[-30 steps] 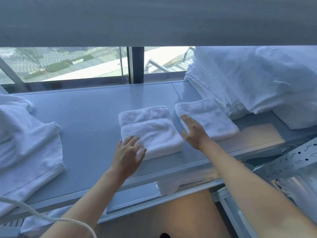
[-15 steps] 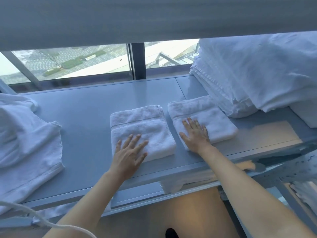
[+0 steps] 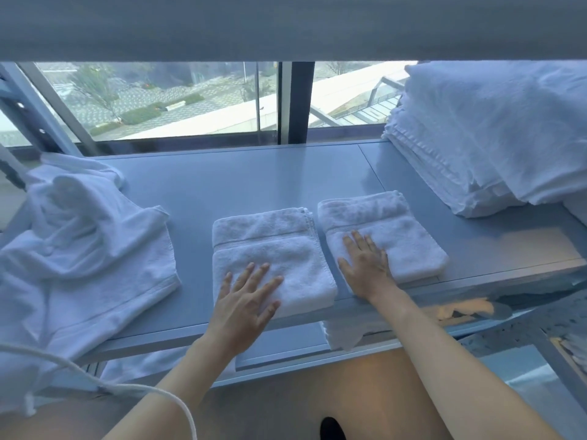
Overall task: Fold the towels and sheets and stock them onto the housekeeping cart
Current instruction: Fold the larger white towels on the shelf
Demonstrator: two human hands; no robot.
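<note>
Grey shelf [image 3: 254,179] — hands flat on two folded towels.

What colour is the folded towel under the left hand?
White, plain terry folded towel, seen in the head view.

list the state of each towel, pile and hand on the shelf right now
left hand: flat, fingers spread, pressing the left folded towel
right hand: flat on the right folded towel
folded towels: side by side near the shelf front edge
loose linen: crumpled, unfolded
linen stack: folded, piled high
</note>
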